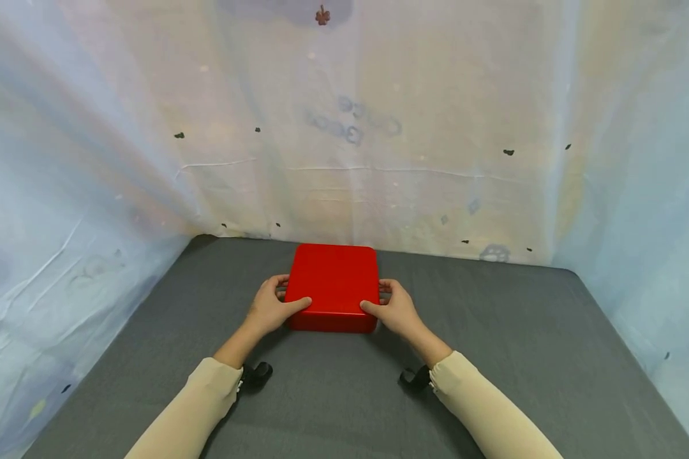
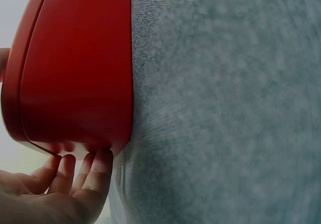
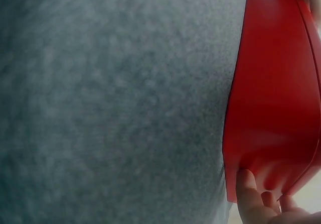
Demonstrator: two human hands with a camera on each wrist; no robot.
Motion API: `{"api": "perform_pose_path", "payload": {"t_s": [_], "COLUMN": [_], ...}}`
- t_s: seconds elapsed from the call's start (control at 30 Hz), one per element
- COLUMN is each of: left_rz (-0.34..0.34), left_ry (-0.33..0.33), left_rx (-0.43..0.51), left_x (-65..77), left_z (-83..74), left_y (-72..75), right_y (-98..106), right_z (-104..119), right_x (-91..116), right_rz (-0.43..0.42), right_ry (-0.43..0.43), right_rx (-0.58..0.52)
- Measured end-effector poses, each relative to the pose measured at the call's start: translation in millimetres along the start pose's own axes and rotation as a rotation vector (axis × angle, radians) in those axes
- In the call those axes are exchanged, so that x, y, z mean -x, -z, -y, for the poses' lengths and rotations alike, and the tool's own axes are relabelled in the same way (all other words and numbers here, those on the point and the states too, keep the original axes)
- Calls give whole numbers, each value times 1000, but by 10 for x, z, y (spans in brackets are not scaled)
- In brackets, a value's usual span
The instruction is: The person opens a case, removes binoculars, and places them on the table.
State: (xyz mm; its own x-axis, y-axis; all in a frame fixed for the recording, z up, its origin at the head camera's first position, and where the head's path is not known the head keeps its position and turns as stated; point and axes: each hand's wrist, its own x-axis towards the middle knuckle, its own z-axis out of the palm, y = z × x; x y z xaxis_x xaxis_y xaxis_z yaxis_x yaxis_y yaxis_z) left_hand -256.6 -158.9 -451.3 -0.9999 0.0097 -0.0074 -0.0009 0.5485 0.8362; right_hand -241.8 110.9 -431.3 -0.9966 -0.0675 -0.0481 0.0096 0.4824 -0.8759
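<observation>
Box (image 1: 335, 277), glossy red and rectangular with rounded corners, rests flat on the grey cloth-covered table (image 1: 494, 370), near its far edge. Left hand (image 1: 271, 307) grips the left side, thumb on the top face, fingers against the side wall. Right hand (image 1: 399, 308) grips the opposite side in matching fashion. Wrist views show a thin seam along the box's upper edge. Pale printed sheeting (image 1: 425, 89) hangs behind.

A plain, glossy red box (image 1: 334, 280) with rounded corners and a seam just below its top sits closed and flat on the grey cloth surface (image 1: 528, 331), near its far edge.
</observation>
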Motion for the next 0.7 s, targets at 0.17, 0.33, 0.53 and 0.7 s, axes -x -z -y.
{"api": "perform_pose_path", "payload": {"t_s": [0.17,0.33,0.53,0.7], "left_rz": [-12,-27,-35,-35], "left_ry": [-11,-55,-71,-44], "left_rx": [16,52,60,63], "left_x": [-11,-40,-111,-183], "left_z": [10,8,10,16], "left_y": [-10,-17,-30,-18], "right_y": [-5,-8,-30,-29], "right_z": [-12,-20,-22,26], "right_x": [0,-21,-97,-110], "right_rz": [-7,-42,-46,-27], "right_ry": [16,47,22,-9], "right_rx": [-22,-52,-90,-112]}}
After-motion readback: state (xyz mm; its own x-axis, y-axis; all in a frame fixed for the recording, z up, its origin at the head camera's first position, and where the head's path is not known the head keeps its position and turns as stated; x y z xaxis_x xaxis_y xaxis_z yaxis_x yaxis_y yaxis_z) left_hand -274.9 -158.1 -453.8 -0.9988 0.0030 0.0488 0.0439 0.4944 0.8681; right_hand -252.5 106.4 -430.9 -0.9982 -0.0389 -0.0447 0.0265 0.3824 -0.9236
